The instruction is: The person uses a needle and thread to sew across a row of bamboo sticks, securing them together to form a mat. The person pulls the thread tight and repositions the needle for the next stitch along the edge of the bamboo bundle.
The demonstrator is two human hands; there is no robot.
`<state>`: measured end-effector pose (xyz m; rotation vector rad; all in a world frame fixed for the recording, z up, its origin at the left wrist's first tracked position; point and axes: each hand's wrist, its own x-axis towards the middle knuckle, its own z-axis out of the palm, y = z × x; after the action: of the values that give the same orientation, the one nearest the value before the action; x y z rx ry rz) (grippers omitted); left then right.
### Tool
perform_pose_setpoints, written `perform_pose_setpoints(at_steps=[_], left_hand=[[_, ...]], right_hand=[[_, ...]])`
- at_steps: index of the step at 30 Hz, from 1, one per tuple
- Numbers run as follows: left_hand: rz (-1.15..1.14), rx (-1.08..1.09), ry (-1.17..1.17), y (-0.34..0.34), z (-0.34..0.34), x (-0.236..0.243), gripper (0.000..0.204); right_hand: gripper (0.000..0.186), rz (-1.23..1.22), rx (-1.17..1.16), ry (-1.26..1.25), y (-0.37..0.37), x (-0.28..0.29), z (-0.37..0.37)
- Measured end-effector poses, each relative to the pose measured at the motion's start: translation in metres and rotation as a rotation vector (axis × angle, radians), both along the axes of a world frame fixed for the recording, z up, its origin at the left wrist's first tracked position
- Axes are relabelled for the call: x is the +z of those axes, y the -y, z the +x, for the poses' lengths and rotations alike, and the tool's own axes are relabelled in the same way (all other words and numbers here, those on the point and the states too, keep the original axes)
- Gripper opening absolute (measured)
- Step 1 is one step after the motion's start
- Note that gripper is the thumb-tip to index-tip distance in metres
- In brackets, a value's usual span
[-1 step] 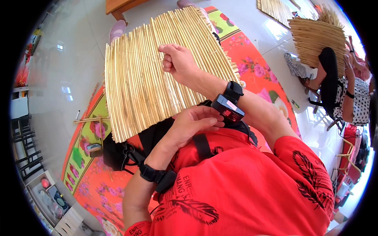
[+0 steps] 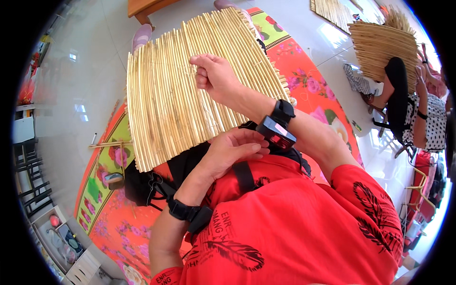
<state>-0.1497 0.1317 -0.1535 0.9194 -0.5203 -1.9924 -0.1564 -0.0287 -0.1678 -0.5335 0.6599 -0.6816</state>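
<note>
A mat of straw-coloured reed stalks [image 2: 164, 95], bound side by side, lies across my lap. Pale thread ends show near its middle. Above it my right hand [image 2: 216, 78] is closed, thumb and forefinger pressed together; whatever they grip is too fine to make out. By the mat's near edge, low against my red shirt, my left hand [image 2: 237, 149] has its fingers curled in toward the thumb. Anything within that hand is hidden. Both wrists carry black strapped devices.
A red flowered cloth [image 2: 128, 237] spreads beneath me. An orange wooden stool [image 2: 147, 9] stands beyond the mat. At right, a seated person has another reed mat [image 2: 382, 45]. A box of small items [image 2: 59, 235] sits at lower left.
</note>
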Motion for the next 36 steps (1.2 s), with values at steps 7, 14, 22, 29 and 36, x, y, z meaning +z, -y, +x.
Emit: perform_pose_setpoints(at_steps=[7, 14, 22, 29, 36], left_hand=[[-0.116, 0.348, 0.198, -0.027, 0.062, 0.012, 0.017], [-0.467, 0.657, 0.295, -0.044, 0.081, 0.053, 0.015], [-0.464, 0.565, 0.308, -0.036, 0.062, 0.062, 0.020], [-0.422, 0.571, 0.312, -0.038, 0.059, 0.067, 0.025], [-0.493, 0.626, 0.283, -0.033, 0.056, 0.070, 0.015]], right_hand=[[0.008, 0.000, 0.370, 0.206, -0.038, 0.045, -0.041], [0.004, -0.151, 0.502, 0.227, -0.066, 0.071, -0.073], [0.006, -0.321, 0.431, 0.102, -0.076, 0.094, -0.079], [0.006, -0.505, 0.363, 0.085, -0.082, 0.096, -0.072], [0.007, -0.403, 0.288, 0.058, -0.085, 0.103, -0.072]])
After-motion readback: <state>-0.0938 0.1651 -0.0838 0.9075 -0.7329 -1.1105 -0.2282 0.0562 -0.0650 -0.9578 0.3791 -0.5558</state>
